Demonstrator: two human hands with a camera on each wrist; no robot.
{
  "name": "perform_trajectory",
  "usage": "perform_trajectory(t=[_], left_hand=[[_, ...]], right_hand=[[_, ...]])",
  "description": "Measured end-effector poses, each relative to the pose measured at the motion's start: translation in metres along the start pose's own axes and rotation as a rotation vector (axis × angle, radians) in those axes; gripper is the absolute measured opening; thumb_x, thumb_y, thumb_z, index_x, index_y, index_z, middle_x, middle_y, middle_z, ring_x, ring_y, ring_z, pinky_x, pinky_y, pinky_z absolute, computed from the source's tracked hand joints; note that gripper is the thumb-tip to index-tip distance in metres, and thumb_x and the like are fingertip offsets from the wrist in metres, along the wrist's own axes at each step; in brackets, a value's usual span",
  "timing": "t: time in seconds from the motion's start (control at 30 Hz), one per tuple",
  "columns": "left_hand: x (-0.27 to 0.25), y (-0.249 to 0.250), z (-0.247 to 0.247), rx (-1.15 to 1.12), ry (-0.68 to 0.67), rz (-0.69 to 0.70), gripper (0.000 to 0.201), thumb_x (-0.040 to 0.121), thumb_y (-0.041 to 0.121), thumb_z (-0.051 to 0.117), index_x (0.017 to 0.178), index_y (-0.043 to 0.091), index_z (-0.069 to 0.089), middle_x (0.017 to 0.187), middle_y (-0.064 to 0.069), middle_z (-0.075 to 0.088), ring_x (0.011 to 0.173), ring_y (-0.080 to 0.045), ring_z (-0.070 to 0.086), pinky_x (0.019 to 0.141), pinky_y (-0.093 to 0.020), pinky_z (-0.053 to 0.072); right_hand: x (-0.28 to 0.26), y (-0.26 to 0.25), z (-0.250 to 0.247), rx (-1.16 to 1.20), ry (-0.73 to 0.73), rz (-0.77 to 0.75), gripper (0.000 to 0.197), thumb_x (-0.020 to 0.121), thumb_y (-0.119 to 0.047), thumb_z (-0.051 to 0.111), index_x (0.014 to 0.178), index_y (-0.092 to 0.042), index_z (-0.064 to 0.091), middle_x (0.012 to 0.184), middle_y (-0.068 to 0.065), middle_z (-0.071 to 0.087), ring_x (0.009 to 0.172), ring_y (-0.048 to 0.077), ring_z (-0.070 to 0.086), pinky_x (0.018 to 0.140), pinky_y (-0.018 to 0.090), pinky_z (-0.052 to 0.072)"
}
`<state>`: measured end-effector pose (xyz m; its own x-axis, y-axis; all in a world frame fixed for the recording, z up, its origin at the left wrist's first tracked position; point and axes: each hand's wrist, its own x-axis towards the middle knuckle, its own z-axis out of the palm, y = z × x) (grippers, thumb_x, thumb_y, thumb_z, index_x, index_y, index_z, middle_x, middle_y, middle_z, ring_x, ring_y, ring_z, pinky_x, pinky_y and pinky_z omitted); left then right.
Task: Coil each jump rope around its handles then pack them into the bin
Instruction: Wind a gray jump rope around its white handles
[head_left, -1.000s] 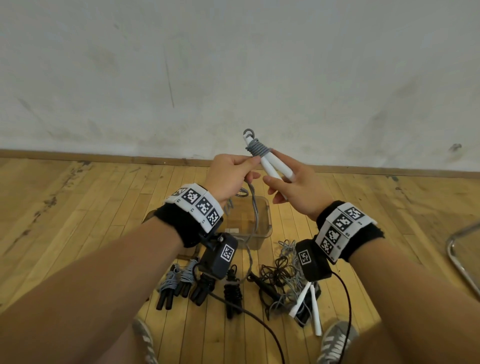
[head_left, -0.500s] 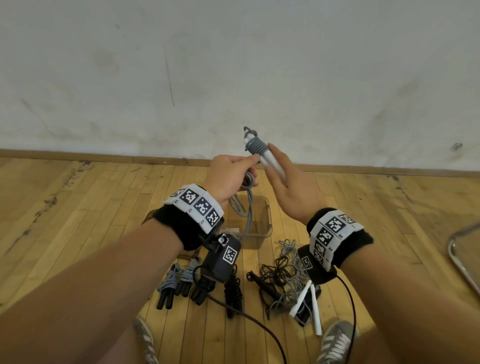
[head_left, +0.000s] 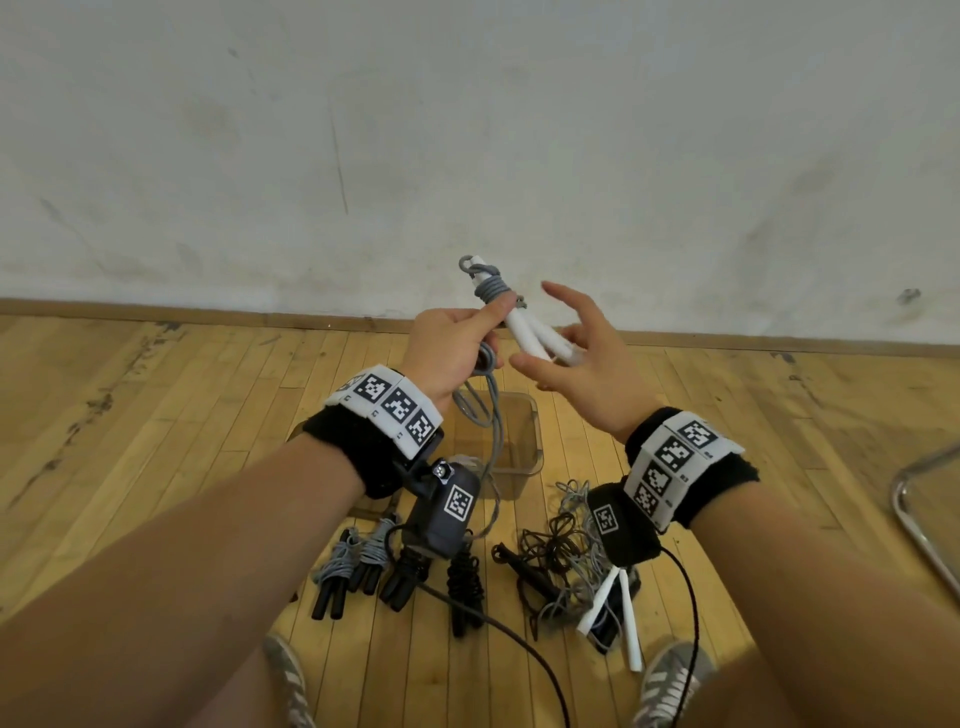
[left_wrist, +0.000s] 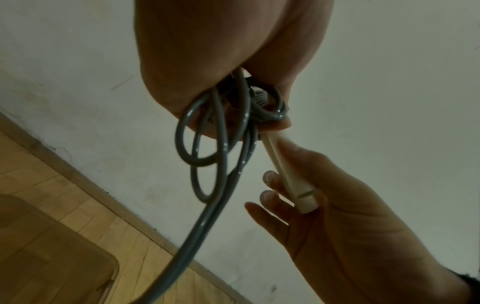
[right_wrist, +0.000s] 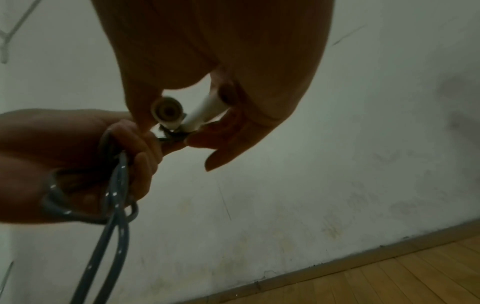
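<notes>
Upper half of the head view: scuffed white plaster wall (head_left: 467, 130), meeting a worn wooden plank floor (head_left: 156, 415) across the middle. Centre of frame, on the floor: clear plastic rectangular bin (head_left: 524, 457), open-topped, apparently with no rope inside yet. Lower centre, just below the bin: four coiled jump ropes with black handles (head_left: 395, 566), and to their right a loose tangle of black and grey rope (head_left: 561, 545) with white handles. Right edge: curved chrome tube (head_left: 914, 519), well apart from the rest.

Raised at centre, against the wall: grey jump rope with two white plastic handles (head_left: 524, 332), several turns wound near the handles' top, a long tail hanging toward the bin. Left hand (head_left: 452, 348) closed, pinching rope loops against the handles. Right hand (head_left: 582, 364) spread, fingers straight, cradling the handles' lower ends without gripping.

Step in hand, by judgement: winding this rope, well short of finished. Next: right hand regripping the handles, left carrying the tail round again. Free air all about the hands; hanging tail liable to snag the bin rim.
</notes>
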<state>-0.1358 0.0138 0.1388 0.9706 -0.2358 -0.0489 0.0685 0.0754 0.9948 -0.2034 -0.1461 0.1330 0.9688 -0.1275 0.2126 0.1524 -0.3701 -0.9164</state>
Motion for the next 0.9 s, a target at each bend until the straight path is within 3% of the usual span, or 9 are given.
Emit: perform_trajectory(t=[0.07, 0.13, 0.2, 0.27, 0.37, 0.53, 0.6, 0.73, 0.9], left_hand=[[0.000, 0.001, 0.001, -0.011, -0.046, 0.004, 0.050, 0.093, 0.038, 0.073, 0.084, -0.011, 0.070, 0.055, -0.003, 0.059, 0.050, -0.016, 0.054, 0.062, -0.031, 0.047], [-0.003, 0.002, 0.003, 0.015, -0.094, 0.020, 0.044, 0.095, 0.037, 0.070, 0.074, -0.001, 0.069, 0.057, -0.002, 0.058, 0.053, -0.017, 0.054, 0.063, -0.030, 0.047], [-0.004, 0.001, 0.003, 0.035, -0.112, 0.021, 0.043, 0.097, 0.036, 0.068, 0.080, -0.004, 0.070, 0.058, -0.002, 0.059, 0.053, -0.016, 0.055, 0.062, -0.029, 0.050], [-0.004, 0.000, 0.003, 0.022, -0.116, -0.015, 0.041, 0.098, 0.035, 0.066, 0.093, -0.004, 0.074, 0.059, -0.002, 0.063, 0.052, -0.014, 0.060, 0.061, -0.029, 0.055], [-0.004, 0.002, 0.001, 0.023, -0.118, -0.051, 0.026, 0.097, 0.034, 0.068, 0.098, 0.009, 0.077, 0.063, -0.002, 0.069, 0.054, -0.015, 0.065, 0.063, -0.028, 0.058], [-0.004, 0.003, -0.001, 0.094, -0.145, -0.068, 0.014, 0.091, 0.018, 0.075, 0.102, 0.010, 0.077, 0.071, -0.003, 0.073, 0.058, -0.014, 0.067, 0.064, -0.027, 0.058], [-0.005, 0.004, -0.001, 0.105, -0.134, -0.067, 0.015, 0.092, 0.017, 0.075, 0.104, 0.009, 0.076, 0.073, -0.004, 0.074, 0.059, -0.014, 0.068, 0.062, -0.025, 0.057], [-0.006, 0.002, 0.004, 0.091, -0.097, -0.068, 0.026, 0.089, 0.032, 0.078, 0.100, 0.009, 0.077, 0.074, -0.004, 0.076, 0.061, -0.013, 0.070, 0.062, -0.027, 0.056], [-0.005, -0.002, 0.008, 0.020, 0.014, -0.081, 0.050, 0.081, 0.051, 0.081, 0.091, 0.002, 0.078, 0.075, -0.013, 0.076, 0.059, -0.019, 0.069, 0.057, -0.027, 0.056]], right_hand=[[0.001, -0.004, -0.005, 0.159, -0.009, 0.101, 0.076, 0.089, -0.019, 0.078, 0.151, -0.033, 0.038, 0.110, 0.008, 0.070, 0.087, 0.029, 0.074, 0.079, 0.039, 0.063], [0.001, -0.003, -0.006, 0.284, -0.065, 0.182, 0.069, 0.094, -0.017, 0.072, 0.153, -0.027, 0.039, 0.113, 0.013, 0.073, 0.092, 0.033, 0.075, 0.081, 0.045, 0.063], [0.000, 0.000, -0.004, 0.311, -0.108, 0.199, 0.058, 0.097, -0.016, 0.067, 0.151, -0.020, 0.045, 0.116, 0.018, 0.071, 0.096, 0.032, 0.074, 0.080, 0.045, 0.062], [0.001, 0.000, -0.004, 0.244, -0.103, 0.159, 0.048, 0.099, -0.015, 0.063, 0.145, -0.012, 0.051, 0.113, 0.020, 0.071, 0.089, 0.024, 0.074, 0.074, 0.036, 0.063], [0.005, 0.002, -0.008, 0.072, -0.071, 0.055, 0.044, 0.099, -0.018, 0.064, 0.142, -0.012, 0.054, 0.107, 0.007, 0.071, 0.082, 0.015, 0.073, 0.069, 0.030, 0.062], [0.009, 0.017, -0.014, -0.254, 0.009, -0.042, 0.044, 0.101, -0.031, 0.062, 0.143, -0.024, 0.053, 0.099, -0.002, 0.071, 0.079, 0.016, 0.070, 0.072, 0.039, 0.061], [0.010, 0.019, -0.012, -0.355, 0.026, -0.091, 0.044, 0.101, -0.032, 0.060, 0.144, -0.027, 0.052, 0.095, -0.007, 0.069, 0.078, 0.014, 0.068, 0.071, 0.038, 0.059], [0.008, 0.021, -0.007, -0.492, 0.063, -0.152, 0.047, 0.102, -0.032, 0.058, 0.148, -0.027, 0.048, 0.101, -0.003, 0.070, 0.077, 0.010, 0.062, 0.065, 0.024, 0.043], [-0.001, 0.018, 0.006, -0.547, 0.073, -0.209, 0.048, 0.102, -0.025, 0.058, 0.149, -0.026, 0.047, 0.107, 0.004, 0.071, 0.087, 0.020, 0.063, 0.067, 0.031, 0.044]])
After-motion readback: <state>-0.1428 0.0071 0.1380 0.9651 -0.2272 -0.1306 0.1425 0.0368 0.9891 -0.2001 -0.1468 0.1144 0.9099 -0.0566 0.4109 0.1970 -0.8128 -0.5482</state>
